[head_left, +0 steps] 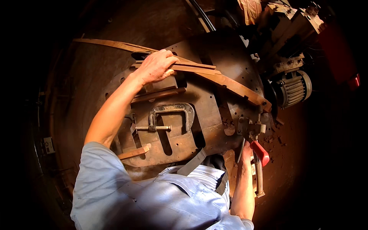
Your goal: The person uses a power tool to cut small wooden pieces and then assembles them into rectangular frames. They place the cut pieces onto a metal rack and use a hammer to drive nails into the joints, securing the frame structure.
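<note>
In the head view, the two hands are well apart; the left hand (156,66) is clamped over the short brown strips (193,68), while the right hand (246,150) is down by the red handle (260,153) of a lever fixture, its fingers too hidden to tell whether they are closed on anything; the strips lie toward the far side of the dark metal table (205,111), beside and partly across a long brown bar (234,86); they are narrow, flat and straight-edged, reddish-brown, with a darker line along their length and ends that do not line up; whether they are wood or rusted metal I cannot tell; the bar is longer and broader, bowed in this view, lighter along its lit face, with a dark hole near its right end; nearer the person, a black C-clamp (172,108) rests on the slotted surface.
</note>
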Available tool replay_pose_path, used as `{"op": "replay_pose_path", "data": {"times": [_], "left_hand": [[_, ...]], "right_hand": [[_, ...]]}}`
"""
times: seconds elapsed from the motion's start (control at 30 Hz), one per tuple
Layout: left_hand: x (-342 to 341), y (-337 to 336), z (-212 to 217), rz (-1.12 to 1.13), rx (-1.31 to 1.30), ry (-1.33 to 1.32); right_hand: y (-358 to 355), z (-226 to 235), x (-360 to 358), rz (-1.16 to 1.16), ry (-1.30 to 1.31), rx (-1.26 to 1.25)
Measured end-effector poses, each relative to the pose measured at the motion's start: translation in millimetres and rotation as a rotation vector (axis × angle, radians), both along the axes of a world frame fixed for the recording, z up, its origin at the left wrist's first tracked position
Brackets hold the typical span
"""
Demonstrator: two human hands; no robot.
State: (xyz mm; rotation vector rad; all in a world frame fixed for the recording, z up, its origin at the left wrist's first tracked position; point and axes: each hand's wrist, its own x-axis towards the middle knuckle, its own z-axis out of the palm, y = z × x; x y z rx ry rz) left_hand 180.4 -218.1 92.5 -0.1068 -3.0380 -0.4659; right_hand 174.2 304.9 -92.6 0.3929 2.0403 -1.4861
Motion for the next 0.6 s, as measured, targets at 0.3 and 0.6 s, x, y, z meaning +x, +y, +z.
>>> {"op": "replay_pose_path", "data": {"times": [0.3, 0.6], "left_hand": [[212.1, -71.2, -51.4, 0.572, -0.149, -0.225], [186.2, -44.4, -74.8, 0.608, -0.131, 0.067]], "right_hand": [[-34.5, 56.4, -24.3, -0.009, -0.169, -0.303], [-42.7, 66.3, -25.1, -0.055, -0.151, -0.365]]}}
